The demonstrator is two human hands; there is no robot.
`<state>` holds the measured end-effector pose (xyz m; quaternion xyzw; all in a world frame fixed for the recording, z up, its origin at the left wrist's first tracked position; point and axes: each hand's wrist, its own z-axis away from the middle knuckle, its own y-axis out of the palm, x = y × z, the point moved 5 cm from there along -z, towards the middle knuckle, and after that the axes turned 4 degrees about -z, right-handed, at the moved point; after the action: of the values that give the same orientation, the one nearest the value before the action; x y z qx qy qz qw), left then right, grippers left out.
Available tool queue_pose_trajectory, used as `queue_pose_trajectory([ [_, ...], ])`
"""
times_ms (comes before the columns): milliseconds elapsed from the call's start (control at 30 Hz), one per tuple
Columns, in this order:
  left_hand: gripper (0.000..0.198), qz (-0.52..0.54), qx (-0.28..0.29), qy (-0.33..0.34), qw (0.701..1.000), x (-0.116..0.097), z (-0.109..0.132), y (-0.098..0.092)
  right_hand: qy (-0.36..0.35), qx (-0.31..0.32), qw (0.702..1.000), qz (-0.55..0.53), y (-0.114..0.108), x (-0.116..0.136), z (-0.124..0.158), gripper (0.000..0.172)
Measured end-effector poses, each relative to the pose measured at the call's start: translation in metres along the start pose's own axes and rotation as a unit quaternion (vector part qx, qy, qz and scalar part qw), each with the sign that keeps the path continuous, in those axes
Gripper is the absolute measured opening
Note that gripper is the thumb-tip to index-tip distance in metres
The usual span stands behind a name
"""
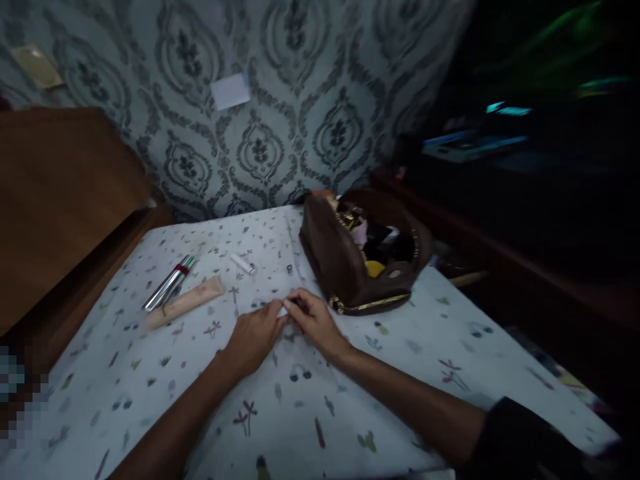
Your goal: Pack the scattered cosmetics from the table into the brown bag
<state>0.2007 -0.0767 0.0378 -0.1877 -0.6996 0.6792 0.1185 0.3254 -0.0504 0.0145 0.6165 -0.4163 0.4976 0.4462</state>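
My left hand (pixel 254 339) and my right hand (pixel 316 324) meet over the patterned cloth (pixel 300 413), fingers of both closed around a small white object (pixel 283 311). Most of that object is hidden by the fingers, so its kind cannot be made out. Just beyond my right hand stands a brown zippered bag (pixel 333 257), its top gaping and several items inside. To the left of my hands lie a beige tube (pixel 193 301), a shiny silver tube with a dark red band (pixel 165 287) and, further back, a short white stick-like tube (pixel 243 264).
Behind the cloth-covered surface rises a wall (pixel 260 147) with damask-patterned paper. A brown wooden panel (pixel 60 200) borders the left side. On the dark right side, a pale blue-edged object (pixel 470 147) sits beyond a dark wooden edge.
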Motion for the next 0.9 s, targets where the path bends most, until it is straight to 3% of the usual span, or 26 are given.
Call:
queue_pose_trajectory([
  [167, 0.018, 0.022, -0.015, -0.002, 1.0, 0.013, -0.001, 0.013, -0.017, 0.003, 1.0, 0.012, -0.006, 0.004, -0.003, 0.035],
  [333, 0.021, 0.059, 0.017, -0.018, 0.998, 0.017, -0.001, 0.013, -0.012, -0.008, 1.0, 0.013, -0.013, 0.007, -0.005, 0.035],
  [500, 0.021, 0.073, 0.004, -0.01, 0.997, 0.018, -0.003, 0.014, 0.001, 0.006, 1.0, -0.004, -0.014, 0.0, -0.008, 0.038],
  [633, 0.021, 0.047, 0.01, -0.02, 0.999, 0.016, -0.004, 0.012, -0.009, 0.017, 1.0, -0.006, -0.014, 0.001, -0.009, 0.041],
  [767, 0.021, 0.012, 0.017, -0.016, 1.0, 0.017, -0.005, 0.009, -0.031, 0.035, 0.997, 0.059, -0.015, 0.006, -0.009, 0.037],
  [900, 0.024, -0.038, -0.009, -0.027, 0.999, 0.031, -0.008, 0.006, -0.046, 0.033, 0.99, 0.125, -0.02, 0.002, -0.013, 0.037],
])
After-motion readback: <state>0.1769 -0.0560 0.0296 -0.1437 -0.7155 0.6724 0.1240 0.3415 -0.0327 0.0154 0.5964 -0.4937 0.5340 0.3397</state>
